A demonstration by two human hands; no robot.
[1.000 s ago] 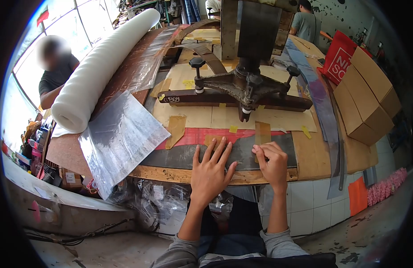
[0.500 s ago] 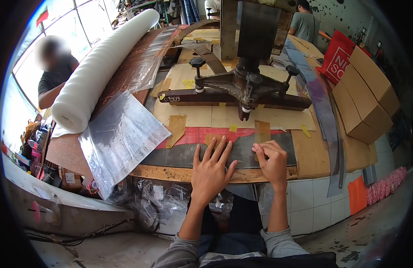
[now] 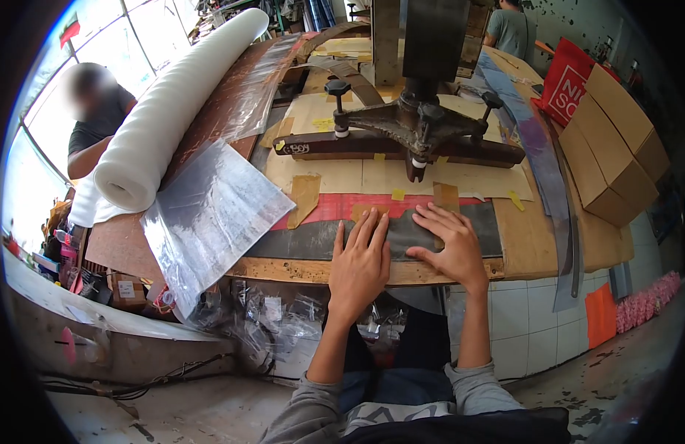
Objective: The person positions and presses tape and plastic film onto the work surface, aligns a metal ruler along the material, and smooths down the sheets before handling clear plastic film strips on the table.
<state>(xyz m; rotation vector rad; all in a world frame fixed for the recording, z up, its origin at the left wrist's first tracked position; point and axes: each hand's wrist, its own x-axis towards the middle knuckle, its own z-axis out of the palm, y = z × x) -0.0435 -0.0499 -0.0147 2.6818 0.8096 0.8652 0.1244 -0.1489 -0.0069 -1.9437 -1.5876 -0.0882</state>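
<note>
My left hand point(image 3: 359, 260) lies flat on the dark grey sheet point(image 3: 302, 243) along the table's front edge, its fingertips near a piece of brown tape. To its right, my right hand point(image 3: 455, 244) rests on the same sheet with fingers spread and thumb pointing left. Neither hand holds anything. Beyond the fingers runs a red strip point(image 3: 335, 211), crossed by brown tape point(image 3: 305, 200). Behind that lies a pale board point(image 3: 335, 175), with a dark metal press bar point(image 3: 313, 143) and its bracket point(image 3: 391, 121) above it.
A white foam roll point(image 3: 176, 111) and clear plastic sheets point(image 3: 216, 214) lie at left. Cardboard boxes point(image 3: 605, 166) and a red bag point(image 3: 563, 85) stand at right. One person point(image 3: 94, 126) is at the far left, another point(image 3: 507, 31) at the back.
My right hand has gone from closed fingers to spread, flat on the sheet. My left hand's fingers have drawn closer together. The whole view has shifted slightly.
</note>
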